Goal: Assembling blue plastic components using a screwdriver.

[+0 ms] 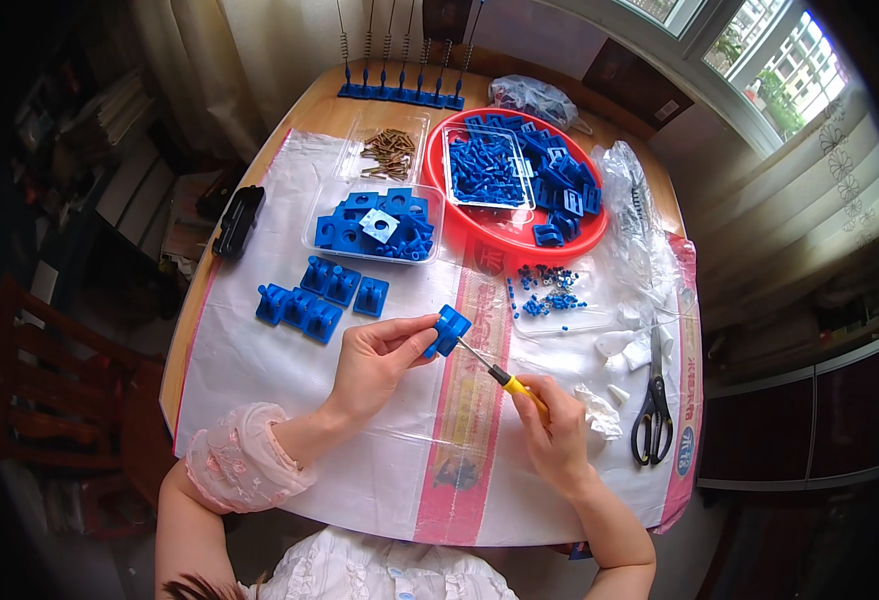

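Observation:
Over the middle of the table, my left hand (380, 362) pinches a small blue plastic part (448, 330) between thumb and fingers. My right hand (556, 425) is wrapped round the yellow and black handle of a screwdriver (510, 380). The metal shaft slants up to the left, and its tip meets the right side of the blue part; the exact contact point is too small to make out. Left of my left hand, several blue assembled pieces (310, 312) stand on the white sheet.
A clear tub (310, 235) holds blue square plates; brass-coloured pins (390, 153) lie in a tray behind. A red basin (520, 245) carries blue parts. Small blue bits (550, 290) lie at the right, near black scissors (653, 410). A rack of springs (400, 95) stands at the back.

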The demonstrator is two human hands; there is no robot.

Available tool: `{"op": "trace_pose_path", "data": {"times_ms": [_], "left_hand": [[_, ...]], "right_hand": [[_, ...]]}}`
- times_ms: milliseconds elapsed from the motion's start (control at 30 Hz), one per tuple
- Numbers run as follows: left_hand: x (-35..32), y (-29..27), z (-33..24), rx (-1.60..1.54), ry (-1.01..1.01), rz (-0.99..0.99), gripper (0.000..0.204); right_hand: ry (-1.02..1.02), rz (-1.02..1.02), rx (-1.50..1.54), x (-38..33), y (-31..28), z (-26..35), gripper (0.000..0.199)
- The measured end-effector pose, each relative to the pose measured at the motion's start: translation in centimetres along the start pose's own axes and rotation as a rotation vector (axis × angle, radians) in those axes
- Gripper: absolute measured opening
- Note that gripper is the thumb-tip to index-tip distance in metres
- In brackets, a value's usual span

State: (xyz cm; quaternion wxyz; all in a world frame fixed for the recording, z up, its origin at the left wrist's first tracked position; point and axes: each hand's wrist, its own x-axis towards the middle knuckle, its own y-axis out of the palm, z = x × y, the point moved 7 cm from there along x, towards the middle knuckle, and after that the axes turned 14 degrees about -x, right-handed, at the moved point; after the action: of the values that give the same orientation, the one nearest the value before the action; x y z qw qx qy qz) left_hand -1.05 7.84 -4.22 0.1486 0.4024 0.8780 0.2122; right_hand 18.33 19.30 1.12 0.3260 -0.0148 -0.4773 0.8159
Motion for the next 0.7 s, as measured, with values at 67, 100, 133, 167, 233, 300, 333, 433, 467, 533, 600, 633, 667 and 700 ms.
{"op": "trace_pose_path", "data": {"times_ms": [67,100,133,167,233,300,333,433,467,533,600,633,667,700], "left_hand": [[0.0,-0.1,0.0,-0.002,-0.003,-0.01,0.024],[0.0,-0.1,0.0,-0.001,-0.005,-0.016,0.024],[0.0,-0.1,-0.1,-0.001,-0.006,-0.018,0.024],[0.0,0.0,-0.1,0.007,-0.005,-0.017,0.024],[0.0,0.0,-0.2,0.022,-0.003,-0.017,0.024],[-0.1,0.1,-0.2,0.025,-0.006,-0.021,0.024],[-0.1,0.1,-0.3,0.026,-0.008,-0.023,0.024],[-0.1,0.0,-0.2,0.021,-0.008,-0.02,0.024],[-0.1,0.0,-0.2,0.021,-0.01,-0.021,0.024],[-0.1,0.1,-0.2,0.022,-0.014,-0.021,0.024],[-0.1,0.0,-0.2,0.02,-0.01,-0.017,0.024],[-0.1,0.0,-0.2,0.018,-0.008,-0.015,0.024],[0.0,0.1,-0.2,0.016,-0.007,-0.012,0.024],[0.0,0.1,-0.2,0.013,-0.005,-0.01,0.024]], "right_hand": [[0.079,0.062,0.023,-0.3,0.1,-0.1,0.026],[0.118,0.093,0.035,-0.5,0.3,-0.3,0.028],[0.096,0.049,0.038,-0.7,0.3,-0.5,0.029],[0.073,0.005,0.04,-0.9,0.5,-0.9,0.031],[0.051,-0.044,0.056,-1.0,0.5,-1.1,0.03],[0.055,-0.054,0.082,-0.8,0.3,-1.2,0.027],[0.052,-0.064,0.09,-0.8,0.2,-1.1,0.025],[0.036,-0.076,0.075,-0.5,-0.1,-0.7,0.02],[0.028,-0.069,0.046,-0.4,-0.2,-0.7,0.017],[0.002,-0.05,-0.006,-0.3,-0.4,-0.6,0.014],[-0.032,-0.026,-0.052,-0.2,-0.4,-0.4,0.012],[-0.021,-0.04,-0.042,-0.2,-0.5,-0.4,0.011],[-0.01,-0.055,-0.032,-0.2,-0.5,-0.4,0.011],[0.001,-0.069,-0.022,-0.1,-0.5,-0.4,0.012]]}}
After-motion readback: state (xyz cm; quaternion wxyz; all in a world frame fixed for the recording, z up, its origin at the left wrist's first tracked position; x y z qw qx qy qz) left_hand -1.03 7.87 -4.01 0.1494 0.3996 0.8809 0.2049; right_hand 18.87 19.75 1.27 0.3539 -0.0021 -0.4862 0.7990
